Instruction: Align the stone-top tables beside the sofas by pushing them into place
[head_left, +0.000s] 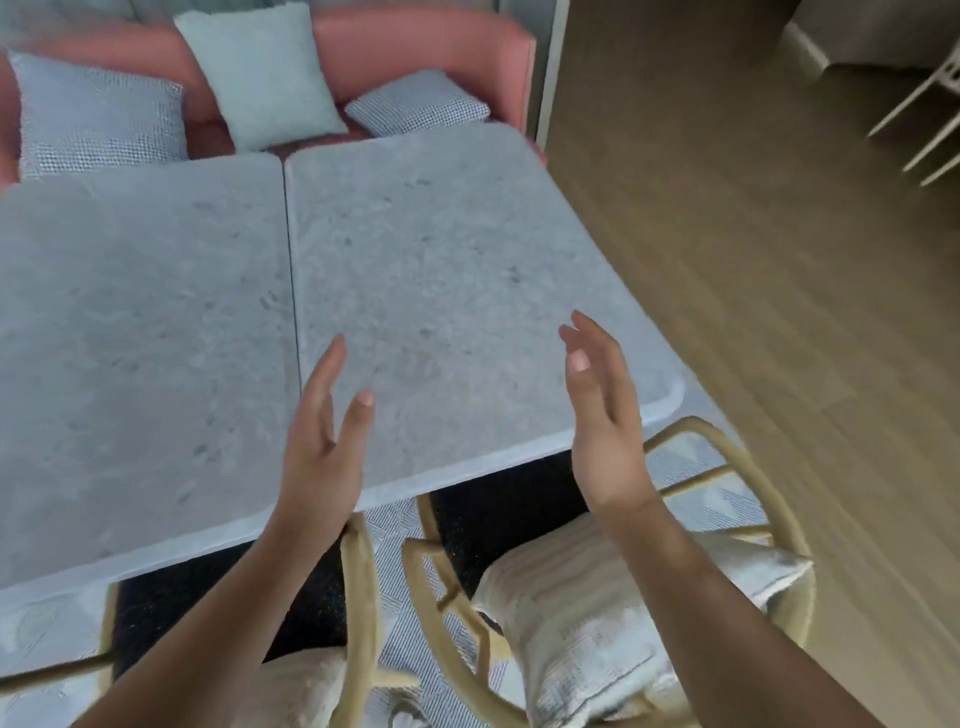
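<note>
Two grey stone-top tables stand side by side with a thin dark gap between them: the left table (135, 322) and the right table (447, 260). Their far edges reach a pink sofa (415, 47). My left hand (324, 441) hovers over the near edge of the right table, close to the gap, fingers apart and palm facing right. My right hand (602, 415) hovers near the same table's near right corner, open, palm facing left. Neither hand holds anything, and I cannot tell whether they touch the table.
Three cushions lie on the sofa: a pale plain one (260, 73) and two checked ones (98, 119). A tan-framed chair (748, 467) with a striped pillow (613, 613) stands below my right arm, another chair frame (358, 597) beside it. Wooden floor (779, 260) stretches right, with white chair legs (924, 114).
</note>
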